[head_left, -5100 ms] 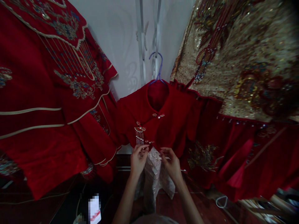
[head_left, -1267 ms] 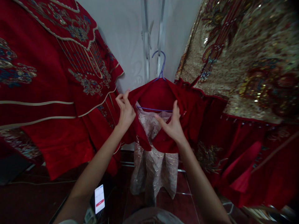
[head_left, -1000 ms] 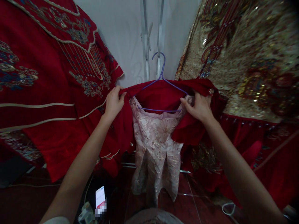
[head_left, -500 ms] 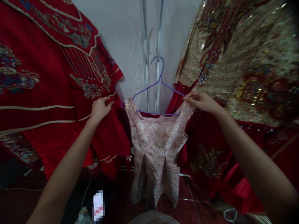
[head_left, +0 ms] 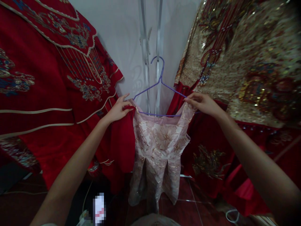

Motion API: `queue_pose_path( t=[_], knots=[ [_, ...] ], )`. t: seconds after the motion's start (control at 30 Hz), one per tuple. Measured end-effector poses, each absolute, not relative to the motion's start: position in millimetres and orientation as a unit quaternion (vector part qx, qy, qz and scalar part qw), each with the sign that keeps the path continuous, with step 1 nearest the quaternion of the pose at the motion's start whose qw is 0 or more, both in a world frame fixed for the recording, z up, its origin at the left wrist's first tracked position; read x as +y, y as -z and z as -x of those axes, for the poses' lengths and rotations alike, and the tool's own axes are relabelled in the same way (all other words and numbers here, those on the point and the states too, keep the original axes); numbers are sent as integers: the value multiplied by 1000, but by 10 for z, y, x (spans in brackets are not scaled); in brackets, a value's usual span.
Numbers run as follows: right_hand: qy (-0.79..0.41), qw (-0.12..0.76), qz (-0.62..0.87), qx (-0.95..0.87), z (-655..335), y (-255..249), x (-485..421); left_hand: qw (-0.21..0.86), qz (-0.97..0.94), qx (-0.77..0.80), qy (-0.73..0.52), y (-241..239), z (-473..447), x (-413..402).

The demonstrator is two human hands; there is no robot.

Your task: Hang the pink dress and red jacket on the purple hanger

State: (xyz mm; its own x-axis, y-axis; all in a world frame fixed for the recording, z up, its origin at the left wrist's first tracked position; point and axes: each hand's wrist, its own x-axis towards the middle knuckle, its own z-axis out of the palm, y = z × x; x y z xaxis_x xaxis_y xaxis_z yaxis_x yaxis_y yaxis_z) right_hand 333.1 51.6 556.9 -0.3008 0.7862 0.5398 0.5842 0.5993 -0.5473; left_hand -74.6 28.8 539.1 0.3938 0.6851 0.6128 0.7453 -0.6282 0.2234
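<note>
A pale pink dress [head_left: 156, 138] with a shiny floral pattern hangs on a purple wire hanger [head_left: 161, 75]. My right hand [head_left: 204, 104] pinches the dress's right shoulder strap where it lies over the hanger arm. At the left strap is my left hand [head_left: 121, 108], its thumb and fingers closed on a fold of red cloth. That cloth belongs to the embroidered red garment [head_left: 94, 75] on the left, and it hangs over the dress's left edge. How far the left fingers also touch the strap or hanger is hidden.
Gold sequinned clothing [head_left: 235, 69] with red skirts hangs at the right. Behind the hanger stand metal uprights [head_left: 158, 37] against a pale wall. Below are dark red floor tiles [head_left: 188, 210], a white cord loop [head_left: 232, 216] and a blurred-out white item [head_left: 99, 208].
My left hand has moved right from the red garment to the dress's left strap, drawing red cloth along with it. The right hand keeps its hold on the right strap.
</note>
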Motion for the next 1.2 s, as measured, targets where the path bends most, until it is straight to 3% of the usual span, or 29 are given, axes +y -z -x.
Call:
queue_pose_path(
  t=[0.17, 0.4, 0.7, 0.9, 1.07, 1.2],
  knots=[
    [20, 397, 460, -794, -3361, -5446, 454, 47, 828, -426, 362, -5316, 713, 498],
    [-26, 410, 423, -807, -3546, -5423, 510, 18, 715, -465, 522, -5225, 664, 387],
    [-37, 460, 449, -765, -3521, -5410, 581, -157, 594, -459, 642, -5259, 659, 337],
    [-41, 495, 463, -734, -3545, -5373, 620, -303, 403, -410, 760, -5166, 685, 405],
    [-30, 549, 506, -664, -3597, -5053, 532, -285, 356, -421, 784, -4932, 938, 274],
    [-118, 573, 545, -601, -3690, -4608, 311, -210, 420, -504, 725, -4715, 1130, -9]
  ],
)
